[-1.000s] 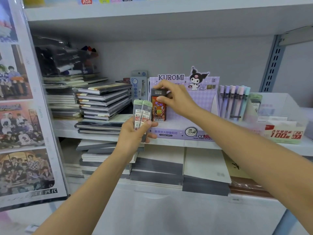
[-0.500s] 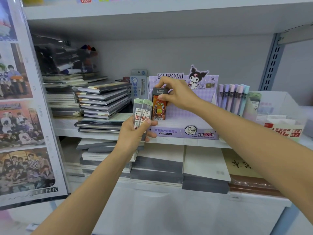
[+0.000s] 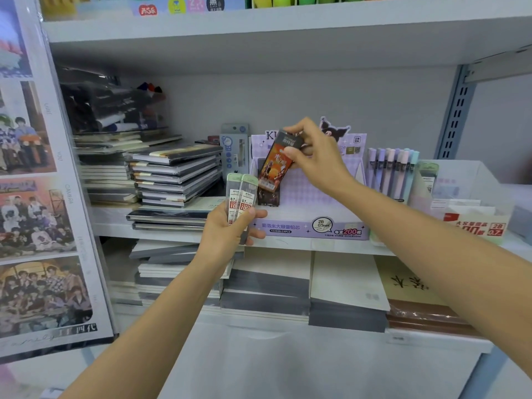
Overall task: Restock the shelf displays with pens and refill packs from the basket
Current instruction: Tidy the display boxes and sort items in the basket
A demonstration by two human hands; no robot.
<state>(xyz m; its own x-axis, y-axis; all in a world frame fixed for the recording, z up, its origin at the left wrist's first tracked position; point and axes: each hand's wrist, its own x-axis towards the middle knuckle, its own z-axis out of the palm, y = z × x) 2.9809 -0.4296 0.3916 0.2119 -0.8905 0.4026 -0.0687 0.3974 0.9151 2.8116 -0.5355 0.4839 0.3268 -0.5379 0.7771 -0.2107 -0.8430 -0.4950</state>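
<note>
My right hand pinches the dark upper end of an orange and black refill pack between the thumb and the curled fingers. The pack hangs tilted, its lower end pointing down and toward my left hand, above the left part of the purple display box. Just under this lower end another dark pack stands inside the box; I cannot tell if the two touch. My left hand is lower and nearer to me, in front of the left corner of the box. It grips two slim refill packs with green caps, upright and side by side, with my thumb laid across their labels. Their caps reach almost to the bottom of the orange pack. To the outer side of my right hand a row of pastel pens stands upright beside the box, and beyond them is a white carton with red print. To the outer side of my left hand a stack of notebooks lies on the same shelf.
</note>
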